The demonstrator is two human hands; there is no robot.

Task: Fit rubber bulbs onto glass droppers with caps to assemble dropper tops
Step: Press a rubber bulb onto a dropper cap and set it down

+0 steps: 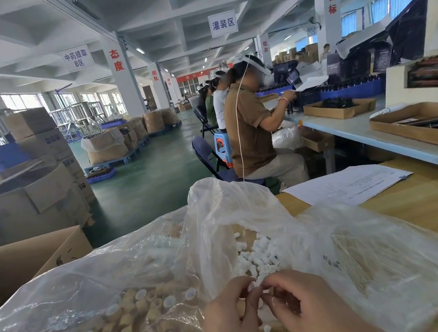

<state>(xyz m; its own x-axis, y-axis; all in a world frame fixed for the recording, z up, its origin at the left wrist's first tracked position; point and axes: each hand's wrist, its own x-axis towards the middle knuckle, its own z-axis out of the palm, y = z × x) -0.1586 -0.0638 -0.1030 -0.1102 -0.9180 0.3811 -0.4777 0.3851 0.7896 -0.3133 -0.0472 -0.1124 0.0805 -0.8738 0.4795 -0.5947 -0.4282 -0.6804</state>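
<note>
A small white rubber bulb (254, 288) sits low in the middle, pinched between the curled fingertips of the left hand (228, 315) and the right hand (306, 303), above crinkled clear plastic. Just beyond, a thin clear bag (218, 208) holds a heap of rounded white bulbs (259, 250). To its left lie tan cylindrical caps (126, 313) with white linings, and to its right thin glass droppers (368, 257), both under plastic. All rest on a yellow wooden tabletop (429, 191) beside a printed paper (348, 183). A hanging sign (222, 24) reads 灌装区; a second sign (77, 59) reads 中药提取B区.
</note>
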